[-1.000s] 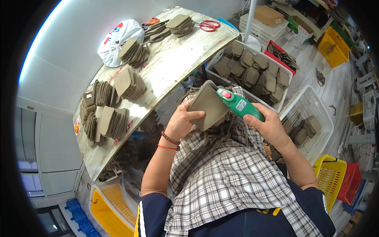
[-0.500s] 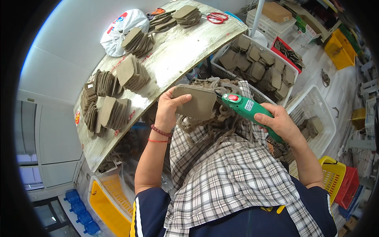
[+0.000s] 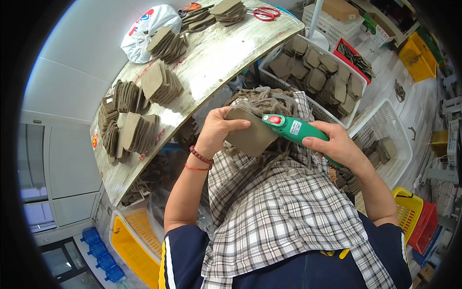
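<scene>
My left hand (image 3: 218, 129) grips a flat brown-grey pad (image 3: 252, 134) with rounded corners, thumb on its upper face. In my right hand (image 3: 335, 143) is a green handheld electric cutter (image 3: 292, 129) with a red button. The cutter's tip meets the pad's upper right edge. Beneath the pad, a tangle of brown-grey trimmed strips (image 3: 269, 99) lies on the checked apron (image 3: 284, 207) over my lap. Stacks of similar pads stand on the worktable (image 3: 211, 72) to the left, one pile (image 3: 160, 83) being nearest my left hand.
Red-handled scissors (image 3: 266, 14) and a white plastic bag (image 3: 149, 36) rest on the table. To the right, a white crate (image 3: 358, 103) holds many pads, beside a red tray (image 3: 353, 59) of strips. Another white basket (image 3: 402, 144) and a yellow basket (image 3: 408, 212) stand near my right arm.
The pad has turned in my left hand, its right side dipping lower. My left hand has shifted slightly right, and the cutter has moved a little left along the pad's edge.
</scene>
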`<act>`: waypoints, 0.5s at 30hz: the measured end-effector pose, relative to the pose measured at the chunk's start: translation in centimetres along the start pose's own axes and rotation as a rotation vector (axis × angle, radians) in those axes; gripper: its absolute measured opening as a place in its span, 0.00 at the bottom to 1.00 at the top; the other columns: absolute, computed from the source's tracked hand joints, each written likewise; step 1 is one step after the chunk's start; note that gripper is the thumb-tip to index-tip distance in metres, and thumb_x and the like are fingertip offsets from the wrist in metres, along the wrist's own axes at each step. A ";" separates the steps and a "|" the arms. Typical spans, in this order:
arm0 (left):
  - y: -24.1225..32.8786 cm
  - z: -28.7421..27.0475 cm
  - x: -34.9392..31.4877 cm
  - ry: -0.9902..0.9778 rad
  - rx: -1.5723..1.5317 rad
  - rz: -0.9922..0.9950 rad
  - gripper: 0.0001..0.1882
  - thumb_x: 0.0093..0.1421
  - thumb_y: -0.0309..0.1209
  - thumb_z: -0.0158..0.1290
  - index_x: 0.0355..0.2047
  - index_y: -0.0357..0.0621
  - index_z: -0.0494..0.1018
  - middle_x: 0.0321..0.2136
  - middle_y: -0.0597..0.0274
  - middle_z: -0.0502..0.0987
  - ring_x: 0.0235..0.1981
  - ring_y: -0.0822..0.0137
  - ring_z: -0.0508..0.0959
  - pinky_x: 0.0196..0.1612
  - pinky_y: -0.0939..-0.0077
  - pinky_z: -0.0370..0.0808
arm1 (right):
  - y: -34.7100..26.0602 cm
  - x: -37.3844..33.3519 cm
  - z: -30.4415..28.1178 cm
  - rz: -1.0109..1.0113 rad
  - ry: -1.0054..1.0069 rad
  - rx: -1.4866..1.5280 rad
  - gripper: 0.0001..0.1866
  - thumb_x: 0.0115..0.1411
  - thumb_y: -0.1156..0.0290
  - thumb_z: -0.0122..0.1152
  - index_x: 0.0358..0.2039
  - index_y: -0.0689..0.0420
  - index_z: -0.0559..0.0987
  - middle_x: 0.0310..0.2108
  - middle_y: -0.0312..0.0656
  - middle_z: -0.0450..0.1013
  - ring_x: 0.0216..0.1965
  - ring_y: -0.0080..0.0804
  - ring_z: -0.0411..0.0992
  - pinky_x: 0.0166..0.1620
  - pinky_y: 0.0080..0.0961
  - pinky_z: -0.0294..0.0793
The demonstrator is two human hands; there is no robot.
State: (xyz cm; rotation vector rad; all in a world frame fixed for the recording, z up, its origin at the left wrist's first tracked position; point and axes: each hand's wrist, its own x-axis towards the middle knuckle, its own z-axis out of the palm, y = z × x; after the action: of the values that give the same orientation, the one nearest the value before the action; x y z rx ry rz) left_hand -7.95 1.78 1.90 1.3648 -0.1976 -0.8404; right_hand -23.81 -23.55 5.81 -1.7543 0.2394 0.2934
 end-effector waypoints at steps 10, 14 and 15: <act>1.1 0.9 0.1 -0.129 0.202 -0.118 0.13 0.48 0.18 0.62 0.36 0.33 0.77 0.31 0.59 0.81 0.29 0.72 0.80 0.36 0.78 0.77 | -1.0 1.6 0.5 -0.044 -0.096 0.007 0.20 0.57 0.58 0.64 0.41 0.62 0.78 0.21 0.31 0.69 0.19 0.15 0.64 0.24 0.16 0.66; 1.0 1.1 0.3 -0.063 0.165 -0.104 0.12 0.49 0.17 0.61 0.35 0.33 0.77 0.31 0.59 0.81 0.29 0.72 0.80 0.36 0.78 0.77 | -0.7 2.5 0.8 -0.059 0.016 0.097 0.20 0.57 0.57 0.64 0.39 0.62 0.78 0.21 0.32 0.70 0.19 0.15 0.65 0.23 0.16 0.65; 1.1 0.7 0.2 -0.049 0.113 -0.080 0.11 0.49 0.17 0.60 0.35 0.34 0.77 0.31 0.59 0.81 0.29 0.72 0.80 0.36 0.78 0.77 | -0.4 2.3 0.4 -0.054 0.032 0.073 0.20 0.57 0.57 0.64 0.39 0.62 0.78 0.21 0.32 0.70 0.19 0.15 0.65 0.23 0.16 0.66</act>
State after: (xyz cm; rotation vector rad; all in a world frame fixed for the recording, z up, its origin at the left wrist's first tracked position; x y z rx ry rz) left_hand -7.81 1.06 2.99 1.4668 -0.2328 -0.9415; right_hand -21.58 -23.06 5.33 -1.6916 0.2224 0.2151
